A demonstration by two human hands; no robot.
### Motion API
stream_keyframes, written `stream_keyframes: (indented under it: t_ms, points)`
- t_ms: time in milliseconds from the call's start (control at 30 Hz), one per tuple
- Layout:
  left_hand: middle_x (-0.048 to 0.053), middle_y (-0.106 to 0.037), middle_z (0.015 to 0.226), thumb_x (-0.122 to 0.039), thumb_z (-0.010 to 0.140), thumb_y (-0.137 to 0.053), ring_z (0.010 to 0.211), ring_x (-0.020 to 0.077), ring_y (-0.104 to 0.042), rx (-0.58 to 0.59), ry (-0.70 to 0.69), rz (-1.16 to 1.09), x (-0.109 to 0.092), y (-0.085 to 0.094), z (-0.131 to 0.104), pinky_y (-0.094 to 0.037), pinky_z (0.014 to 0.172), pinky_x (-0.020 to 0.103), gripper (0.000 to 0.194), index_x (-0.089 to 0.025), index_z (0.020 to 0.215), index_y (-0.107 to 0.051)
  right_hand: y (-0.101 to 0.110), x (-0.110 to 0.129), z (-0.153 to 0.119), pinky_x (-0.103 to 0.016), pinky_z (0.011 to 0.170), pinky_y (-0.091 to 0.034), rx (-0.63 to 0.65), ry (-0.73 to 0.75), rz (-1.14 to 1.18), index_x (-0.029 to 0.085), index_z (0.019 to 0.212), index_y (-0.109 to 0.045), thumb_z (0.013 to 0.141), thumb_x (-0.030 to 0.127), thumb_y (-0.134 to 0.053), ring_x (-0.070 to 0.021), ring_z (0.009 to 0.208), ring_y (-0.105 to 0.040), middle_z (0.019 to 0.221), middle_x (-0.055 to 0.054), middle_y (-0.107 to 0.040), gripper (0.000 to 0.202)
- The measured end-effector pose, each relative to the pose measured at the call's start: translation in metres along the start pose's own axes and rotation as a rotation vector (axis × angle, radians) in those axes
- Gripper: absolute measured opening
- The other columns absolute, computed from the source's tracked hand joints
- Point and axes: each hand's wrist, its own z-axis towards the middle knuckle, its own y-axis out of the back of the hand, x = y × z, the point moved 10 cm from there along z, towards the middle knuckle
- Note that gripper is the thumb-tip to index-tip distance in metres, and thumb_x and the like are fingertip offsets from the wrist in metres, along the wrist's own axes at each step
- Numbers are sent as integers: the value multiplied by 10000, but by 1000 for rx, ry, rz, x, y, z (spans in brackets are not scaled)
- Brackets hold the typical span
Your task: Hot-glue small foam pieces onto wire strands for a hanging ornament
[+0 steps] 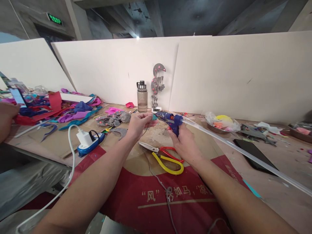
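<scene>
The left hand (142, 123) pinches a small teal piece (154, 117) between thumb and fingertips; the right hand (184, 141) is wrapped around a blue glue gun (172, 121), its nozzle just beside the piece. Scissors (168, 159) (one handle red, one yellow) lie at six o'clock from the gun, a water bottle (142, 99) at eleven.

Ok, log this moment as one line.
left hand: pinching small teal piece | right hand: gripping blue glue gun, nozzle at piece | scissors: below hands, on cardboard
</scene>
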Motion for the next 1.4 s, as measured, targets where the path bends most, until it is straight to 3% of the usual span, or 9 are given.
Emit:
stream_keyframes:
  t_ms: [1400]
  points:
    - [32,-677,694,-334,656,-786,673,168,-708,7,-10,7,1,2,1,-583,716,296,284,-111,749,-639,-2,-4,0,-395,707,-482,47,-75,-24,143,1069,-532,900,355,-422,-293,824,-638,947,-164,-674,293]
